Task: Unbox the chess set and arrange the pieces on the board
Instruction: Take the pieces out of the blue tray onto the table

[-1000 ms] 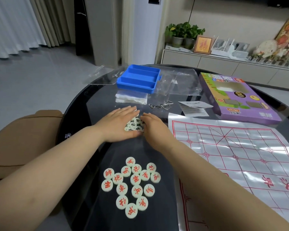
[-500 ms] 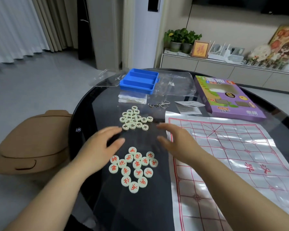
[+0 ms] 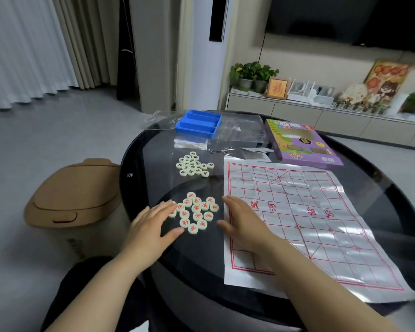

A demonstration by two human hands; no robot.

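Observation:
A cluster of several cream discs with red characters, the red pieces (image 3: 198,213), lies on the dark round glass table (image 3: 153,188). My left hand (image 3: 151,224) rests flat at its left edge, fingertips touching the nearest discs. My right hand (image 3: 240,219) lies flat just right of the cluster, over the left border of the paper board (image 3: 304,216), which is spread flat with a red grid. A second cluster with black characters, the black pieces (image 3: 194,165), sits farther back. Neither hand holds anything.
At the table's back stand a blue plastic tray (image 3: 198,123), clear plastic wrapping (image 3: 244,130), a small white bag (image 3: 189,143), a metal wire puzzle (image 3: 222,150), folded leaflets (image 3: 255,153) and the purple game box (image 3: 300,142). A tan bin (image 3: 74,195) stands left of the table.
Both hands left the black pieces at the back and came toward me, settling on either side of the red pieces. The camera view tilted up.

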